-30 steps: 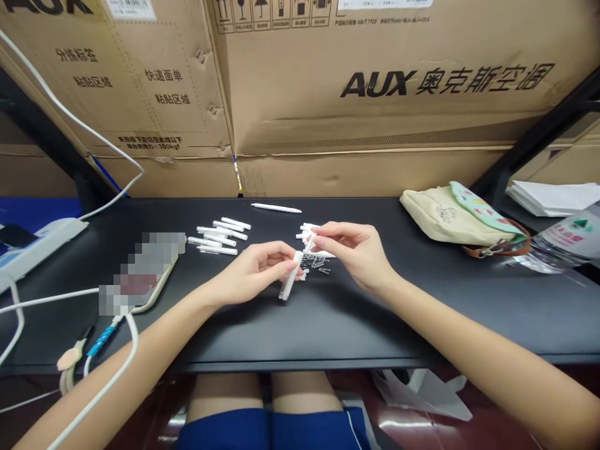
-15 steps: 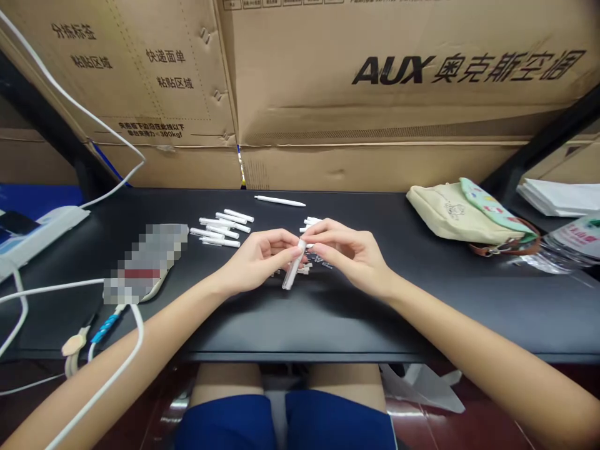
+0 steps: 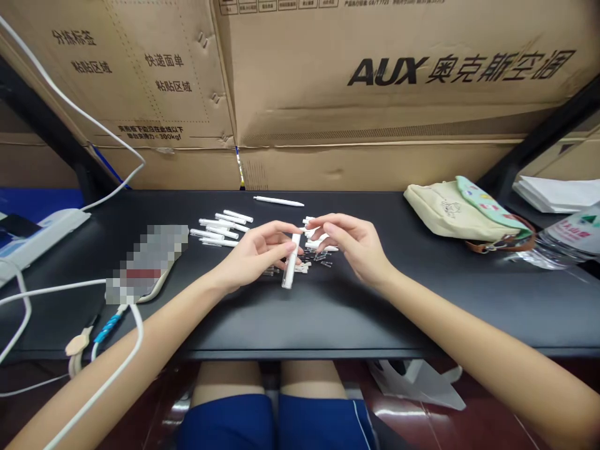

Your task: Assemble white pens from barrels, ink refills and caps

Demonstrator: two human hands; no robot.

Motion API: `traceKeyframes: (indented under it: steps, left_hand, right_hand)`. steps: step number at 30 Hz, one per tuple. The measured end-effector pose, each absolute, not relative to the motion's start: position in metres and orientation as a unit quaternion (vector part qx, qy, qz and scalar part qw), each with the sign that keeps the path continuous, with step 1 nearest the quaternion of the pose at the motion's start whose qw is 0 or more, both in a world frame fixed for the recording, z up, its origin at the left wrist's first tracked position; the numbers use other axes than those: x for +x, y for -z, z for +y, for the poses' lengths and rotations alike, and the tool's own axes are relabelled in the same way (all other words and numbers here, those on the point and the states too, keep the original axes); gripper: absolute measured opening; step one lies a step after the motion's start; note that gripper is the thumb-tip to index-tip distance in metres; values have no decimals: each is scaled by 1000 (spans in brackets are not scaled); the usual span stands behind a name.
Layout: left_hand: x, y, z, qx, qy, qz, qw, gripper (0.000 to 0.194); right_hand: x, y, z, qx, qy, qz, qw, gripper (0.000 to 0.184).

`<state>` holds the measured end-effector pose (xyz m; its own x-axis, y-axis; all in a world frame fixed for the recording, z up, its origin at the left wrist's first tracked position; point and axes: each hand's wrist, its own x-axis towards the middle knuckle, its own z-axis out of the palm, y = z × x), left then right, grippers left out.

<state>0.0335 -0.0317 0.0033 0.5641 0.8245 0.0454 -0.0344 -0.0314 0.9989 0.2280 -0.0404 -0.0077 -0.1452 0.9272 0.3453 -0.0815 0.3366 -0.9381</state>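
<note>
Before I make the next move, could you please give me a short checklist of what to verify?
1. White tube held in the left-hand grip: ok, pinched between thumb and fingers, tilted.
2. Right-hand grip apart from the white tube: ok, a gap shows between them.
3. Right-hand grip free of parts: cannot tell, its fingers may hide something.
4. Small clear parts fully in sight: not ok, the hands partly cover that area.
5. White cable clear of the left forearm: cannot tell, it crosses in front of it in this view.
6. Pouch clear of the right arm: ok, they are well apart.
</note>
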Motion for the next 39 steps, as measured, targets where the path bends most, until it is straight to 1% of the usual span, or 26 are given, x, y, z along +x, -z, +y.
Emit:
traceKeyframes:
  steps: [3,5,7,8,10,11,12,13,15,18,22,28,32,34,36,38,39]
  left_hand:
    - [33,-3,-25,568,-364,335,658,26]
    - [29,-2,-15,477,-435,373,666,18]
    - [22,-1,-4,373,-542,423,624,3]
    - [18,-1,0,330,-590,443,590,5]
    - [12,-1,5,302,-631,457,550,11]
    - [11,-1,3,310,-638,456,538,10]
    - [12,-1,0,339,-635,447,532,4]
    - [14,-1,-5,383,-624,433,526,5]
    - [21,-1,-17,552,-541,380,508,24]
    - [32,2,-32,670,-456,316,494,28]
    - [34,4,-35,679,-452,310,488,26]
    - [32,3,-31,666,-458,312,499,28]
    - [32,2,-29,660,-458,314,507,28]
    - [31,1,-26,640,-473,322,512,30]
    - [29,0,-23,611,-497,334,517,31]
    - [26,-1,-19,584,-518,345,522,33]
    - [25,-1,-18,573,-525,349,524,33]
  right_hand:
    - [229,7,-38,-352,-467,-575,571,20]
    - [229,7,-37,-353,-470,-566,578,19]
    - [229,7,-37,-357,-470,-561,580,19]
    - [229,7,-37,-361,-470,-560,579,20]
    - [229,7,-38,-368,-471,-560,574,20]
    - [229,7,-38,-371,-471,-560,572,21]
    - [229,8,-38,-373,-471,-561,569,21]
    - [229,8,-38,-374,-471,-562,568,21]
    - [229,9,-38,-375,-467,-565,568,21]
    - [229,10,-37,-377,-456,-569,571,21]
    - [228,9,-38,-373,-448,-578,571,21]
    - [225,7,-40,-381,-439,-597,553,24]
    - [227,10,-40,-384,-428,-608,547,23]
    - [229,12,-38,-394,-397,-625,544,20]
    - [232,13,-34,-410,-329,-664,532,15]
    - [233,11,-27,-429,-249,-715,493,10]
    - [233,10,-23,-436,-217,-742,460,8]
